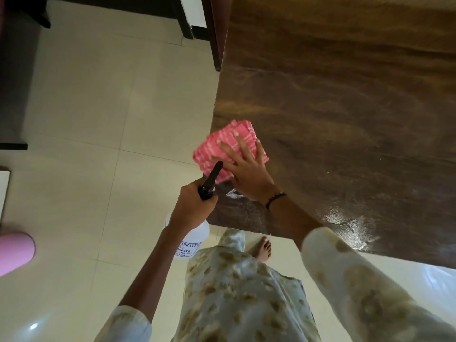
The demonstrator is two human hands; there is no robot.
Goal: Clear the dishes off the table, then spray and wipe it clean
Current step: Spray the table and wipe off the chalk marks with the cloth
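While the left hand point(195, 206) has its grip wrapped round the spray bottle point(191, 239), the black nozzle point(211, 177) points up and away toward the pink cloth point(228, 149). The bottle is white with blue letters and hangs beside the worktop point(345, 119) corner. The right hand point(246, 169) lies flat, fingers spread wide, pressing the folded, white-striped cloth on the brown worktop's edge.

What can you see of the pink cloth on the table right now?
The pink cloth with pale white stripes looks like soft woven fabric, folded into a flat pad. It lies at the left edge of the dark brown wooden table, one corner slightly overhanging. The right hand presses flat on it with fingers spread. The spray bottle's black nozzle, gripped by the left hand, overlaps it in view.
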